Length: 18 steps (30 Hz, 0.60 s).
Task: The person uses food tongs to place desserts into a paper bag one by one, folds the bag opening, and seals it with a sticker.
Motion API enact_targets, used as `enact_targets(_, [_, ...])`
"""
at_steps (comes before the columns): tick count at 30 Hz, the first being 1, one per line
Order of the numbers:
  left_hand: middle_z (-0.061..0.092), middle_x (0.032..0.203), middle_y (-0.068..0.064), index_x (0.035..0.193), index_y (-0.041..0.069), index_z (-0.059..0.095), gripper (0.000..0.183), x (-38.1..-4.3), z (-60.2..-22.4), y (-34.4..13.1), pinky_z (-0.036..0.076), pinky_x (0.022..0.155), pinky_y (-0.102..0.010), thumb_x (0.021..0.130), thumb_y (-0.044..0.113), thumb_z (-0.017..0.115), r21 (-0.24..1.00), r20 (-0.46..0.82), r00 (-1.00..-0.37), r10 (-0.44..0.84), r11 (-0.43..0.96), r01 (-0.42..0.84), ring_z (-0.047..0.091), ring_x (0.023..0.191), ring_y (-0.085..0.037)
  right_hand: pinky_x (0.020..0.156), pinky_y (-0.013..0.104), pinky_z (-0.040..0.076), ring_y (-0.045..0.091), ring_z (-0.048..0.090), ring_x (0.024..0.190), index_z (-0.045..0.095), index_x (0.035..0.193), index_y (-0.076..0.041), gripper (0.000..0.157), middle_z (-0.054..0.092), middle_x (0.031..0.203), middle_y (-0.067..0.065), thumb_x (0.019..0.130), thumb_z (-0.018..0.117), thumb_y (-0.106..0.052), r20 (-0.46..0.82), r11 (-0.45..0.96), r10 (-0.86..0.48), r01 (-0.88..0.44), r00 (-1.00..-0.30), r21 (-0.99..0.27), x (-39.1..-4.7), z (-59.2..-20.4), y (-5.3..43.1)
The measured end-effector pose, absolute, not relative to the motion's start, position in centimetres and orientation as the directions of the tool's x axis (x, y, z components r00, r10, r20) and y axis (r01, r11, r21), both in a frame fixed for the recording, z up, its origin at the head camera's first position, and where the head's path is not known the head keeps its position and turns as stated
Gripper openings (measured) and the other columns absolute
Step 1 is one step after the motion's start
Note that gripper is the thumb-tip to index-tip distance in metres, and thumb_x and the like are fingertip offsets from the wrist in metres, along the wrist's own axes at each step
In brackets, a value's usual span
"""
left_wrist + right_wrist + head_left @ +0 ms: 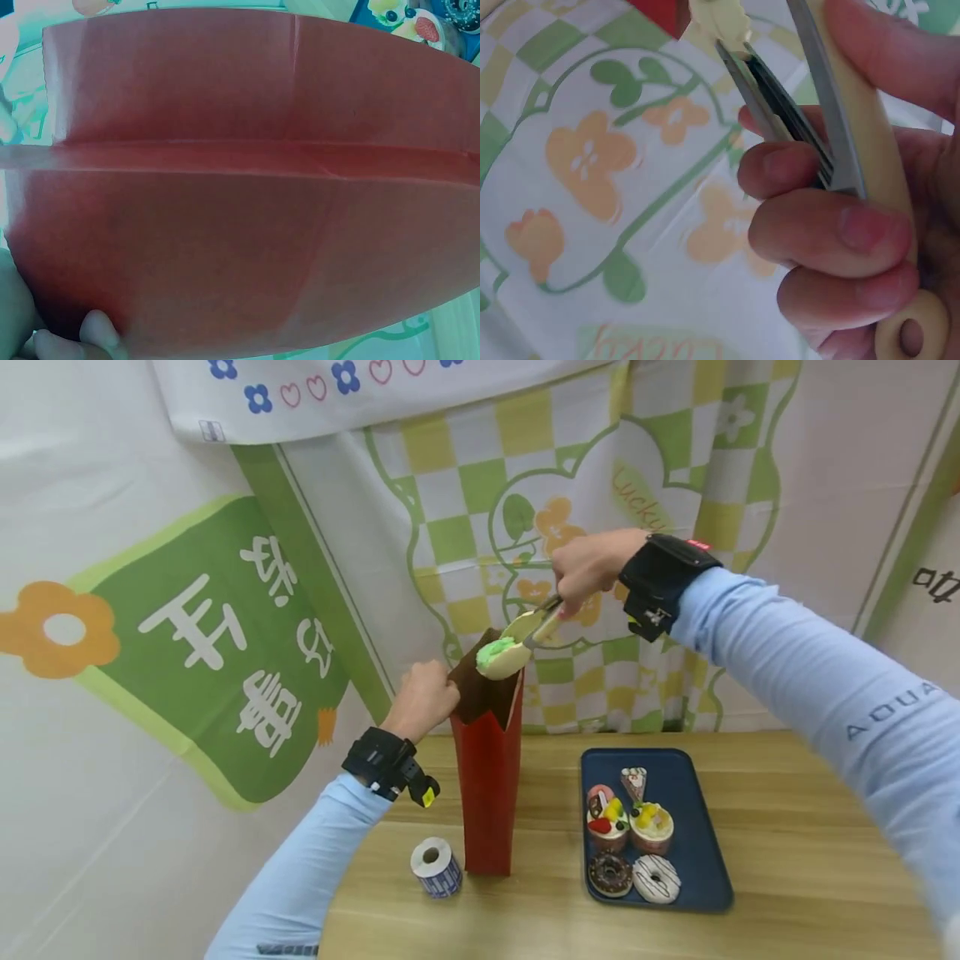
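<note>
A tall red paper bag (489, 797) stands upright on the table with its brown inside showing at the top. My left hand (422, 700) grips its rim at the left; in the left wrist view, curled fingers (100, 334) show against the red paper (217, 247). Held by the handles in my right hand (596, 568) is a pair of food tongs (551, 628) with cream-coloured ends. Between those ends sits a light green food-like piece (495, 650), over the bag's mouth. The right wrist view shows fingers wrapped around the cream handle (881, 172).
Right of the bag lies a dark blue tray (701, 827) with a chocolate doughnut (611, 873), a white striped doughnut (656, 878), fruit-topped cupcakes (651, 827) and a small cake slice (633, 782). A label roll (437, 867) stands left of the bag. Printed cloth hangs behind.
</note>
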<state>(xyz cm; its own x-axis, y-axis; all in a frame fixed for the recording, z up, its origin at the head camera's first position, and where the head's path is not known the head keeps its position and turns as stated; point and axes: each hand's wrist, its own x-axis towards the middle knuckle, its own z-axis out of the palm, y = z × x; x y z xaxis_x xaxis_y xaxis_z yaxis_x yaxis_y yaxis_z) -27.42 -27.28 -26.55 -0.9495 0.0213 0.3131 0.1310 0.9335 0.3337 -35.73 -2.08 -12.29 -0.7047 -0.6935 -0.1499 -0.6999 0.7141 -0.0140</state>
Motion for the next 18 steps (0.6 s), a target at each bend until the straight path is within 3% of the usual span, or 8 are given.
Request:
enact_targets(4, [0.036,0.054,0.000,0.056,0.011,0.041,0.029,-27.4,-26.5,-27.1,0.027,0.040,-0.026,0.083,0.003,0.046,0.318,0.314,-0.949,0.020,0.940,0.125,0.036,0.044,-0.014,0.047,0.025,0.032,0.013,0.039,0.053,0.051,0.071,-0.014,0.024,0.044,0.066,-0.002,0.081,0.067,-0.030,-0.182,0.747,-0.643,-0.661,-0.744,0.062,-35.3,-12.6,-5.2])
enact_targets(7, [0.039,0.055,0.000,0.057,0.010,0.044,0.027,-27.4,-26.7,-26.9,0.029,0.040,-0.027,0.084,0.003,0.046,0.303,0.305,-0.952,0.025,0.945,0.122,0.039,0.045,-0.015,0.063,0.032,0.042,0.020,0.049,0.076,0.054,0.087,-0.011,0.025,0.054,0.089,0.004,0.079,0.066,-0.032,-0.206,0.756,-0.605,-0.636,-0.770,0.155,-35.1,-13.0,-7.0])
enact_targets(10, [0.040,0.056,-0.001,0.058,0.010,0.046,0.027,-27.3,-26.9,-26.9,0.030,0.042,-0.027,0.084,0.004,0.046,0.290,0.295,-0.955,0.036,0.949,0.125,0.041,0.047,-0.016,0.081,0.042,0.046,0.025,0.049,0.096,0.056,0.101,-0.010,0.033,0.057,0.111,0.008,0.080,0.065,-0.034,-0.215,0.763,-0.572,-0.610,-0.792,0.214,-34.7,-13.5,-8.4])
enact_targets(13, [0.040,0.056,-0.001,0.058,0.010,0.046,0.027,-27.2,-26.9,-26.9,0.031,0.042,-0.028,0.085,0.004,0.046,0.299,0.291,-0.956,0.033,0.946,0.124,0.040,0.048,-0.016,0.085,0.046,0.047,0.025,0.051,0.099,0.059,0.101,-0.011,0.032,0.060,0.115,0.008,0.080,0.065,-0.034,-0.193,0.777,-0.555,-0.587,-0.809,0.229,-34.4,-14.2,-9.3])
enact_targets(18, [0.037,0.054,0.000,0.056,0.010,0.044,0.030,-27.1,-26.7,-26.9,0.028,0.041,-0.027,0.085,0.002,0.046,0.321,0.306,-0.951,0.037,0.937,0.139,0.037,0.045,-0.015,0.078,0.044,0.048,0.023,0.052,0.091,0.062,0.095,-0.010,0.026,0.061,0.105,0.008,0.079,0.064,-0.030,-0.156,0.786,-0.544,-0.565,-0.825,0.250,-34.3,-15.4,-9.7])
